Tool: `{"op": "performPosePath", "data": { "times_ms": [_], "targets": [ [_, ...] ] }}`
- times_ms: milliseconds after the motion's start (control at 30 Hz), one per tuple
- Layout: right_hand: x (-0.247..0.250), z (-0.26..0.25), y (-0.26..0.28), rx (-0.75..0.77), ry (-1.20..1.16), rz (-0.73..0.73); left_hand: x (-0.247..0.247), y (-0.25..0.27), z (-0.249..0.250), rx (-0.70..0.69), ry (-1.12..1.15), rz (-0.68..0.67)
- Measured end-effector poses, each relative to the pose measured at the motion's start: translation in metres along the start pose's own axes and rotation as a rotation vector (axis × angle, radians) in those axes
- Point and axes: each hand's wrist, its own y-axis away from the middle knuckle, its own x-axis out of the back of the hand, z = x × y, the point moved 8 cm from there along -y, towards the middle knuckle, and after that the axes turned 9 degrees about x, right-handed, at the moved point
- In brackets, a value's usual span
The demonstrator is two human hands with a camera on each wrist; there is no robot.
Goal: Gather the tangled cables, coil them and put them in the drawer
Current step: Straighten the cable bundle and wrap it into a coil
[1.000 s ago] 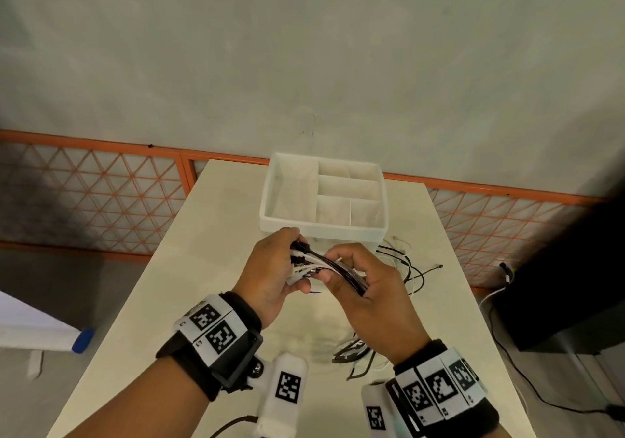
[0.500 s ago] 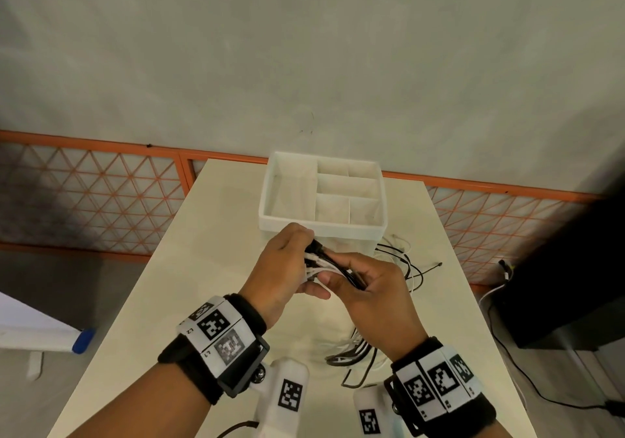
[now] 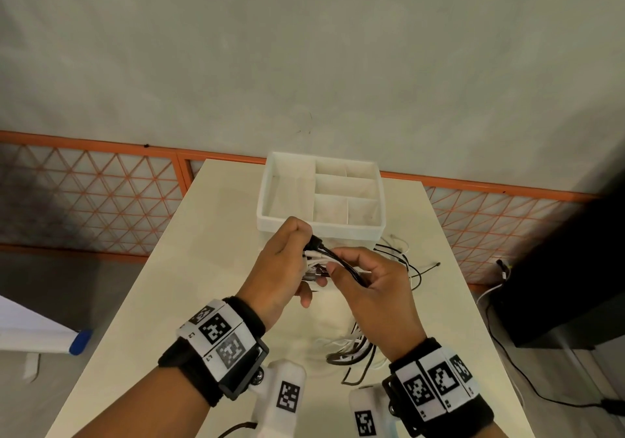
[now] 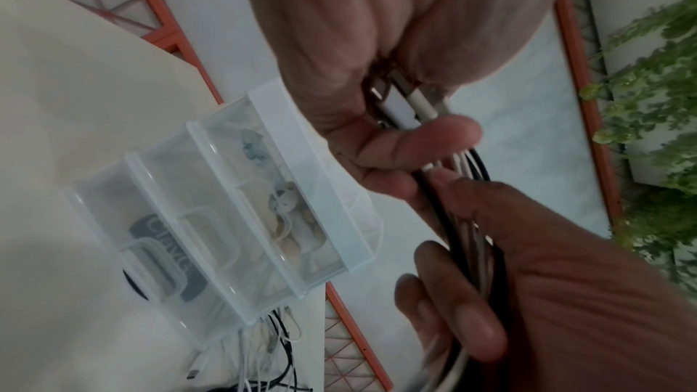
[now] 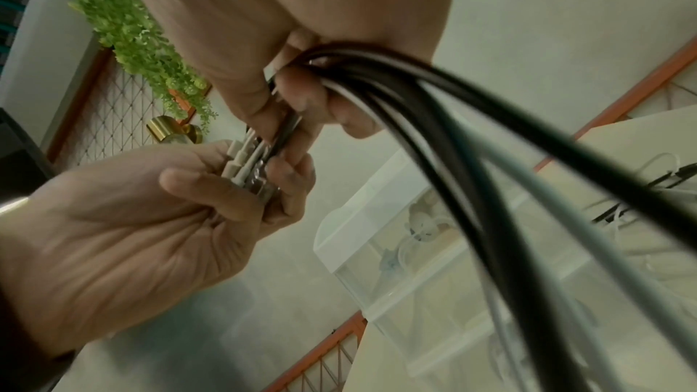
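Note:
A bundle of black and white cables [image 3: 329,259] is held above the table, just in front of the white drawer unit [image 3: 267,216]. My left hand [image 3: 287,261] grips the plug ends of the cables [image 4: 405,103], with thumb and fingers curled round the white connectors [image 5: 245,157]. My right hand [image 3: 368,278] is closed round the same cables [image 5: 377,76] a little further along. The rest of the bundle [image 3: 355,349] hangs down under my right wrist onto the table. More loose cables [image 3: 402,258] lie by the drawer unit's right front corner.
The drawer unit's top tray [image 3: 348,174] has several open compartments. Its clear drawers [image 4: 211,237] below hold small items. The cream table [image 3: 189,261] stands against an orange mesh fence [image 3: 84,194]. A black box [image 3: 575,268] with a cord stands to the right.
Both hands have risen slightly and moved toward the drawer unit with the cables. The right hand has slid closer to the left along the bundle.

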Motion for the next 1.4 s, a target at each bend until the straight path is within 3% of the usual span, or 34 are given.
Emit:
{"op": "performPosePath", "data": {
  "times_ms": [200,300,400,500,700,900,1067,1400],
  "targets": [
    [-0.008,-0.003,-0.004,0.027,0.063,-0.115,-0.001,-0.001,-0.006,-0.013,-0.128,-0.007],
    [-0.006,0.0,-0.007,0.015,0.091,-0.088,-0.002,-0.004,-0.007,-0.007,-0.14,-0.022],
    [-0.007,0.004,-0.009,-0.026,0.071,-0.111,0.003,-0.006,-0.006,-0.022,-0.11,0.054],
    [-0.013,-0.001,-0.011,0.028,0.051,-0.153,0.009,-0.008,-0.006,-0.029,-0.088,0.134],
    [-0.014,0.0,-0.009,0.067,0.012,-0.13,0.006,-0.01,-0.009,0.074,-0.022,0.084],
    [-0.005,0.003,-0.012,0.068,-0.014,-0.053,0.001,-0.005,-0.001,-0.023,-0.041,0.027],
    [0.002,0.006,-0.013,0.075,-0.002,-0.018,0.002,-0.004,-0.018,0.313,0.162,-0.056],
    [-0.009,0.0,-0.01,0.253,0.047,-0.077,0.005,-0.008,-0.037,0.442,0.116,-0.035]
  ]
}}
